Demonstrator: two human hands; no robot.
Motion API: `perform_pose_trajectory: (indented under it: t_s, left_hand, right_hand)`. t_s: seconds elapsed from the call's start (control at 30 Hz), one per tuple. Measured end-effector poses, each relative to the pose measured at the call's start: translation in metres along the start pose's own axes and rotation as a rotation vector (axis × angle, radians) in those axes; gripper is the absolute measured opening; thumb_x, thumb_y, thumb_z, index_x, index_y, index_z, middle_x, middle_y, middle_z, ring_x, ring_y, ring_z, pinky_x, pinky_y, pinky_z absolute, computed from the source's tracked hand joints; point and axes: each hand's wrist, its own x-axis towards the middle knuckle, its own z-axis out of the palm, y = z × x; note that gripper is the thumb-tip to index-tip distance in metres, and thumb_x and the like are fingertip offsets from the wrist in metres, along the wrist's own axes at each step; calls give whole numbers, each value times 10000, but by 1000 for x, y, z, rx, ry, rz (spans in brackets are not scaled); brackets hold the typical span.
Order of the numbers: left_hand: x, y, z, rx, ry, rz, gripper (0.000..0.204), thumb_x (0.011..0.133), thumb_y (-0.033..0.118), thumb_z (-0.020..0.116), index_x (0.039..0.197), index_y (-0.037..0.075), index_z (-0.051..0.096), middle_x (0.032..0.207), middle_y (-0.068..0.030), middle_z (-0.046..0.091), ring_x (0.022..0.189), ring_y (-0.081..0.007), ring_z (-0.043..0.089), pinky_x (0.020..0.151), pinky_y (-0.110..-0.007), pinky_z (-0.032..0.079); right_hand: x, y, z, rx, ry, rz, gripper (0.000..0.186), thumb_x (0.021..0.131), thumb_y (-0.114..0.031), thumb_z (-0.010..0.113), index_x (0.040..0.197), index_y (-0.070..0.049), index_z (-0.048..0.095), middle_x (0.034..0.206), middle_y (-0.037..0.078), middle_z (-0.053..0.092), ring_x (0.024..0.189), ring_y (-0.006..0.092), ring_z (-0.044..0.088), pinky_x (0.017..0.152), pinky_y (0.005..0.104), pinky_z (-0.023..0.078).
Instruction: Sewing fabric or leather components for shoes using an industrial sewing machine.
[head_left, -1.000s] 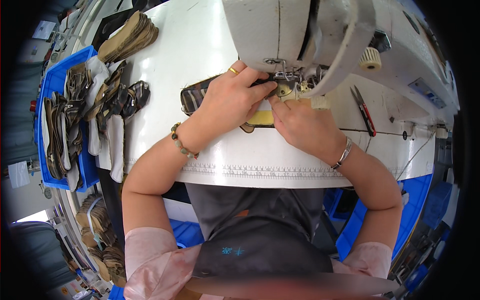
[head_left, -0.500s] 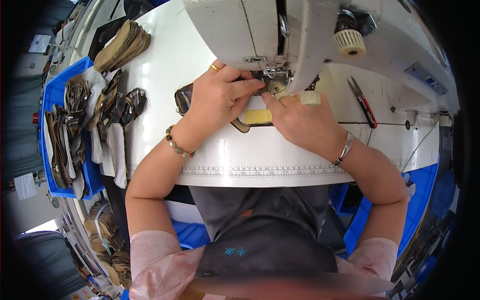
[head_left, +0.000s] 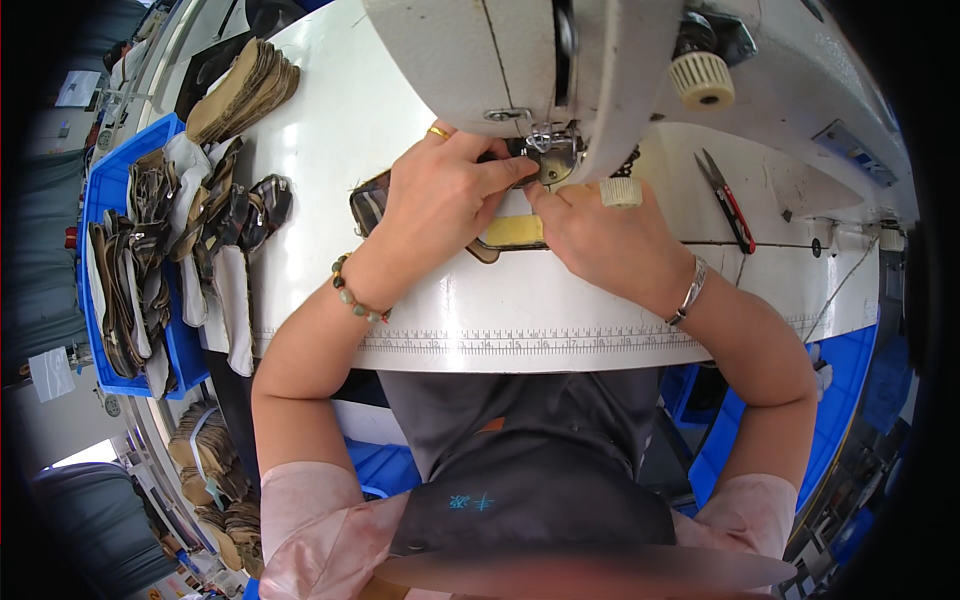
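Observation:
My left hand (head_left: 440, 190) is closed, its thumb and finger pinched at the needle area of the sewing machine (head_left: 500, 60). It grips a dark striped fabric piece (head_left: 370, 204) with a tan edge, which lies partly beneath the hand and sticks out on its left. Just in front of the presser foot (head_left: 545, 140), my right hand (head_left: 605, 240) rests with fingers bent together, index fingertip close to the left fingertips. What lies under the right fingers is hidden. A yellow strip (head_left: 515, 231) shows on the bed between the hands.
Red-handled thread snips (head_left: 728, 203) lie on the white table right of the machine. Stacked tan pieces (head_left: 243, 92) sit at the back left, beside a blue bin (head_left: 187, 345) filled with fabric pieces. A printed ruler (head_left: 490, 342) follows the front edge.
Both hands stay at the needle, with only a slight shift of the left fingers to the right. The fabric piece has hardly moved.

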Motion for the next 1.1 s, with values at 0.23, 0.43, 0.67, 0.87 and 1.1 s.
perform_pose_trajectory:
  t_s: [0.23,0.43,0.67,0.87,1.1]
  left_hand:
    - [0,3,3,-1,20,-56,354,755,94,751,1049,283,801,868,16,711,724,-198,639,616,-336,497]
    - [1,4,2,20,27,-83,259,813,136,759,1036,260,804,838,-2,710,711,-201,649,596,-333,494]
    - [4,1,-3,-28,1,-85,303,719,79,761,979,225,813,907,28,713,853,-206,676,646,-329,565]
    - [2,-1,-22,-376,-71,-262,361,778,-71,670,1044,139,795,935,-90,725,781,-230,694,697,-341,581]
    - [-2,-5,-14,-6,-91,-230,317,726,-28,704,971,142,810,981,-55,707,833,-225,664,694,-327,561]
  right_hand:
    - [-2,1,1,22,-18,22,361,750,-108,676,1096,-15,724,585,62,626,519,220,647,481,353,501]
    - [1,-1,1,10,20,30,358,749,-103,667,1094,-26,725,608,65,639,535,224,656,491,355,510]
    - [-2,2,3,-58,-2,36,347,756,-95,661,1091,-42,730,607,64,628,535,223,646,495,361,510]
    - [-3,3,-1,-39,27,19,235,801,-110,662,1011,-57,752,569,75,599,531,237,635,492,362,489]
    - [-5,5,2,5,-15,19,168,905,-176,649,801,-78,736,581,80,611,541,241,641,506,373,486]
